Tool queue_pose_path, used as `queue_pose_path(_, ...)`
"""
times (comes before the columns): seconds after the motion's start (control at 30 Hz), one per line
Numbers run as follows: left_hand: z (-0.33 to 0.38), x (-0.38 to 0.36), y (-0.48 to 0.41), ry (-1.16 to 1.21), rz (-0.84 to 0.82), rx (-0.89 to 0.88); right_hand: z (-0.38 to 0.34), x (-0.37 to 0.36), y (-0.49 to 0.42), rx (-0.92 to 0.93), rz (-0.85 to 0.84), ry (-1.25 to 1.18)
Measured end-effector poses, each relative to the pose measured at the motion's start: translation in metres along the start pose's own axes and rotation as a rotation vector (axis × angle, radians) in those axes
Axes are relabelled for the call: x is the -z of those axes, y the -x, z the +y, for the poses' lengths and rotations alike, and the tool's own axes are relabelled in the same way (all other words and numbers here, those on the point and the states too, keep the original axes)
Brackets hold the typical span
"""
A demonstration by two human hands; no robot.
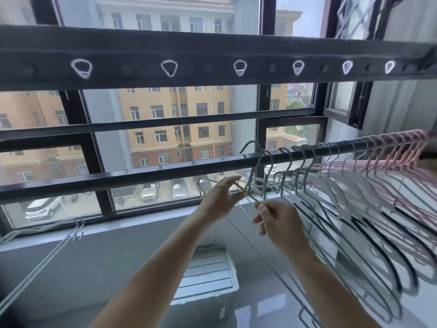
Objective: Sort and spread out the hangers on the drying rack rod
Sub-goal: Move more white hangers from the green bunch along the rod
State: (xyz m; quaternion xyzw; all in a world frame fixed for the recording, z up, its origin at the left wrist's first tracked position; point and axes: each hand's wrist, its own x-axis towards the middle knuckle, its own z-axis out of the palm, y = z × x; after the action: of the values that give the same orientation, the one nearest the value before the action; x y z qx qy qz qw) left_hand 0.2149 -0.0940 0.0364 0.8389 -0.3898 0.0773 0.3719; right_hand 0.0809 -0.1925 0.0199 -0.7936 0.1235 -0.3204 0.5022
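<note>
A dark drying rack rod (146,172) runs across in front of the window. Several grey-green hangers (290,171) hang bunched on its right half, with several pink hangers (399,150) packed at the far right. The leftmost grey-green hanger (254,162) has its hook lifted above the rod. My left hand (221,197) pinches this hanger near its neck. Just to the right and lower, my right hand (279,223) grips a thin hanger wire below the bunch.
A wide dark rack bar with white-rimmed holes (240,67) spans overhead. Thin wire hangers (75,230) hang at the lower left by the window sill. A white folded rack (210,273) lies on the grey floor below. The rod's left half carries nothing.
</note>
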Motion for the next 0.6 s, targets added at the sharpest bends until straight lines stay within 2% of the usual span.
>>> queue_pose_path(0.33,-0.021,-0.005,0.026,-0.002,-0.065,0.023,0.007,-0.003,0.007,-0.072,-0.068,0.125)
queue_pose_path(0.47,-0.027,0.009,0.044,0.027,-0.002,0.015,-0.008,0.000,0.017,0.075,-0.048,0.421)
queue_pose_path(0.53,-0.027,0.018,0.056,0.072,0.058,0.008,-0.022,-0.008,0.025,0.216,0.016,0.457)
queue_pose_path(0.6,-0.026,0.032,0.070,0.097,0.157,0.020,-0.035,-0.021,0.031,0.321,0.002,0.423)
